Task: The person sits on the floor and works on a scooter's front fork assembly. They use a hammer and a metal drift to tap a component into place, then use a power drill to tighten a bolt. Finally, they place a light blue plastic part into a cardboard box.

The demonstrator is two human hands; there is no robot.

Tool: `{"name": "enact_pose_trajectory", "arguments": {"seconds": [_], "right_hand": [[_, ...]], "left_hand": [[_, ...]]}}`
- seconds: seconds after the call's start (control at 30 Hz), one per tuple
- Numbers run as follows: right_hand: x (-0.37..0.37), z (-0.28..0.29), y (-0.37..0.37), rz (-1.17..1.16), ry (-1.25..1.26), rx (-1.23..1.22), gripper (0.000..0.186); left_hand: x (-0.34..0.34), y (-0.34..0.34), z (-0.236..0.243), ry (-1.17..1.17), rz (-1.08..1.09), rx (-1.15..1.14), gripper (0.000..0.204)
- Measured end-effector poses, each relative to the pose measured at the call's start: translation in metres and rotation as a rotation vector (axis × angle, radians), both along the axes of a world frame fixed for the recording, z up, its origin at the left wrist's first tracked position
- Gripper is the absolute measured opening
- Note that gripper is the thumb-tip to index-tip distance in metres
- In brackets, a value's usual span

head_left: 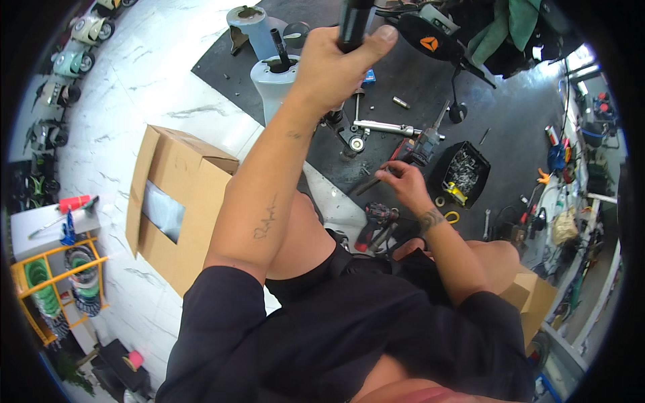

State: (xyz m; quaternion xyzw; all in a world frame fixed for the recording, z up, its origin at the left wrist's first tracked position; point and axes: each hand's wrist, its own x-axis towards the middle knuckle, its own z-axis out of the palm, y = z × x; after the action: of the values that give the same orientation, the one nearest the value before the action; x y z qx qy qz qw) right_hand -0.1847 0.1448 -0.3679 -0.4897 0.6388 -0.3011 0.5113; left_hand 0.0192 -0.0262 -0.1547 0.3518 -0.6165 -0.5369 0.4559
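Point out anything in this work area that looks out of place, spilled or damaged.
Nothing looks clearly broken or spilled, but the dark mat looks untidy: ahead of the right hand, a long silver tool and a small silver cylinder lie loose on it, outside the black tray that holds many small metal pieces.

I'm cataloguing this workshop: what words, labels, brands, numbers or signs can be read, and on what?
Black panel: an orange three-part emblem, no legible words.
Left forearm: a script-like tattoo, too blurred to read surely.
Blue box: pale marks, too small to read.
No other word, label or number is clear enough to read.
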Motion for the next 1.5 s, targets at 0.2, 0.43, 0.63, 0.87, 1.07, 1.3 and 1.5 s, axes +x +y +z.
{"name": "enact_pose_trajectory", "arguments": {"seconds": [0.2,0.43,0.63,0.87,1.07,1.3,1.5], "right_hand": [[0.021,0.181,-0.034,-0.497,-0.900,-0.165,0.044],[0.046,0.255,-0.056,0.113,-0.734,-1.005,0.049],[0.091,0.131,-0.086,-0.246,-0.349,-0.700,0.038],[0.031,0.244,-0.055,0.005,-0.843,-1.078,0.047],[0.103,0.161,-0.067,-0.163,-0.242,-0.853,0.043],[0.021,0.244,-0.042,0.065,-0.792,-1.098,0.043],[0.099,0.147,-0.062,-0.284,-0.290,-0.560,0.047]], "left_hand": [[-0.014,0.010,0.007,0.008,0.218,-0.168,0.050],[-0.011,0.023,0.025,0.095,0.310,-0.298,0.040],[-0.019,0.022,0.006,-0.153,0.395,-0.232,0.037],[-0.024,0.026,0.004,-0.008,0.455,-0.338,0.034],[-0.026,0.032,0.005,-0.060,0.435,-0.176,0.033],[-0.030,0.036,0.008,-0.007,0.399,-0.263,0.039],[-0.019,0.032,0.011,-0.044,0.437,-0.167,0.031]]}}
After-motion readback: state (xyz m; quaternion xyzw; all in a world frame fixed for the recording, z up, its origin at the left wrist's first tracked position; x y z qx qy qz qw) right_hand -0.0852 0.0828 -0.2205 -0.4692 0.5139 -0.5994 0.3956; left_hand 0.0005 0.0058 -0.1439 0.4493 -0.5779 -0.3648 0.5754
